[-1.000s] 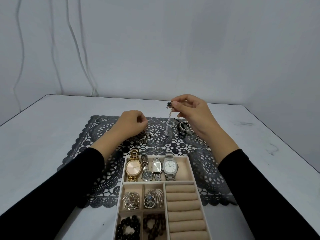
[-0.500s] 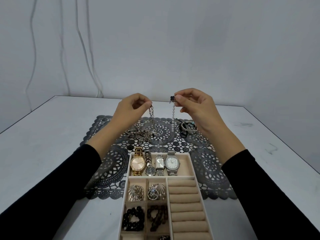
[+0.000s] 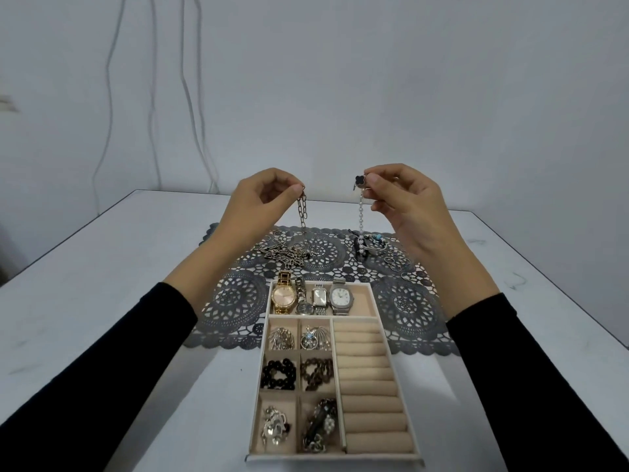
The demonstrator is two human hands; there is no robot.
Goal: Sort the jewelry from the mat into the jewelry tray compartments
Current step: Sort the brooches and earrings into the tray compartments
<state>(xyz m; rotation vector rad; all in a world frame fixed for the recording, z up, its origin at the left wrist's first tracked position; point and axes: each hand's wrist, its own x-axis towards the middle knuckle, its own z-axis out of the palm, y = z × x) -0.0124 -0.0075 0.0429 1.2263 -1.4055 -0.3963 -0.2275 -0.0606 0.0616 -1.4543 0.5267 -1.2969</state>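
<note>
Head view, frame centre: left hand [image 3: 258, 206] is pinching a link chain [image 3: 302, 212], right hand [image 3: 405, 206] a beaded chain [image 3: 360, 216], both dangling over the mat [image 3: 235, 301], probably for untangling.

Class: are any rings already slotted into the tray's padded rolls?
No, the padded rolls show bare, and small rings lie on the mat.

Bare indoor room; white table [image 3: 102, 301], blank grey wall [image 3: 374, 97], loose cables [image 3: 108, 80] hanging down.

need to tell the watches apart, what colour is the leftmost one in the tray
Gold, the leftmost watch, with a pinkish dial; clearest in the head view.
</note>
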